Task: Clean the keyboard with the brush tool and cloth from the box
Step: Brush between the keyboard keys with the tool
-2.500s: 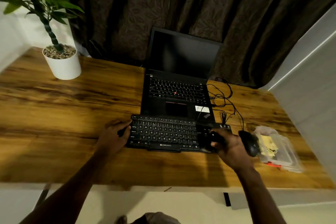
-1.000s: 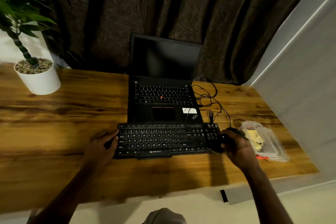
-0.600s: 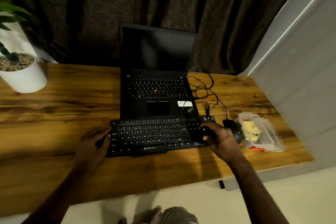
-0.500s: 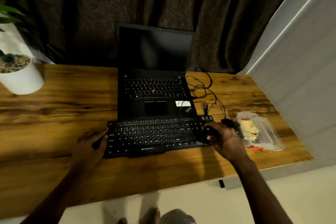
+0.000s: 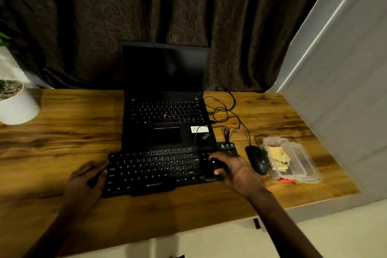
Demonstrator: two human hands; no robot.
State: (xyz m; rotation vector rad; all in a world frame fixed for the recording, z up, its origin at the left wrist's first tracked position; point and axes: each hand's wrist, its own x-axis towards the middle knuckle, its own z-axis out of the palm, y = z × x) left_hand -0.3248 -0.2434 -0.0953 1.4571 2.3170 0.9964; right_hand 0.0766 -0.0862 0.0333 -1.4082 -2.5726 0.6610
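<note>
A black external keyboard (image 5: 159, 169) lies on the wooden desk in front of an open laptop. My left hand (image 5: 88, 178) grips its left end. My right hand (image 5: 232, 168) grips its right end, fingers curled over the number pad. To the right, a clear plastic box (image 5: 301, 165) sits open with a yellow cloth (image 5: 278, 158) inside it. A small red part (image 5: 288, 180) shows at the box's front edge. I cannot make out the brush tool.
A black laptop (image 5: 167, 115) stands behind the keyboard, screen dark. A black mouse (image 5: 257, 160) lies between keyboard and box, its cables (image 5: 228, 115) tangled behind. A white plant pot (image 5: 15, 102) sits far left. A grey wall (image 5: 345, 90) borders the desk's right.
My view has swung right and nearer to the desk. Both hands stay on the keyboard's ends, and the keyboard has slid a little to the left, away from the mouse.
</note>
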